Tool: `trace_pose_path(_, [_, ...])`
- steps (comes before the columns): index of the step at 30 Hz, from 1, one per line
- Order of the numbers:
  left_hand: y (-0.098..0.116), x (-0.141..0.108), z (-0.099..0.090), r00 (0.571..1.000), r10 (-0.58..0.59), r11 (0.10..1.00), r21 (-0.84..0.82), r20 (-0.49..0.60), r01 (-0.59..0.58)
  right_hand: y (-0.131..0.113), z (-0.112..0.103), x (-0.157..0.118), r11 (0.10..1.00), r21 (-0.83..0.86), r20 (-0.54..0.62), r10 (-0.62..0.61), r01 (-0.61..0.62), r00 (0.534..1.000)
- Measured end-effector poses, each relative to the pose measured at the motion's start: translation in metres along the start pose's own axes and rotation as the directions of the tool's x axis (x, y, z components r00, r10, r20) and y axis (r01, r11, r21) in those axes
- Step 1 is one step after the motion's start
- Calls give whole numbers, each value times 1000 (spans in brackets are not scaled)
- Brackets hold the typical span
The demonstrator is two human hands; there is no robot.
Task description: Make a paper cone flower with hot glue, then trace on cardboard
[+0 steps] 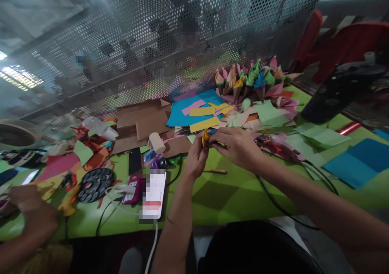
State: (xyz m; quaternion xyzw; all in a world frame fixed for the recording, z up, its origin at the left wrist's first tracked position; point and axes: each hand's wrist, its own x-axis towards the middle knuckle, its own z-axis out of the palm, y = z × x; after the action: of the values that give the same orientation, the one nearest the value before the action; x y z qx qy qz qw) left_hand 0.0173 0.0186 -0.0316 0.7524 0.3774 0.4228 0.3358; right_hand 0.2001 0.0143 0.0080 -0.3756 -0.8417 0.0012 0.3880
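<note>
Both hands meet above the green table (212,201), in the middle of the view. My left hand (196,156) is closed around a small yellow paper piece (206,138) that looks curled or wound. From the right, my right hand (235,144) reaches to its top, fingers pinched together at a small blue part (212,131); the fingertips are partly hidden. Yellow paper strips (205,124) and blue sheets (179,112) lie just behind the hands. Below them a thin wooden stick or brush (217,171) rests on the table.
Paper cones with coloured swirls (249,79) stand at the back. Brown paper (142,120) lies left, near a phone (156,195) with a cable. A pink glue gun (284,150) and dark tumbler (328,91) are right. Another person's hand (30,209) is at far left.
</note>
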Motion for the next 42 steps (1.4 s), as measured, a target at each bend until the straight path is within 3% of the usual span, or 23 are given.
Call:
trace_pose_path(8, [4,-1,-2,1000,5,999,-51,17,-4,2,1,-1,998,47,25,33,-35,999])
trace_pose_path(22, [1,-1,-2,1000,-10,999,-45,25,12,3,-2,-1,1000,-24,67,-5,7,998])
trace_pose_path(42, [-5,-2,-2,999,-51,996,-78,-14,49,7,1,-6,1000,3,30,19,-19,999])
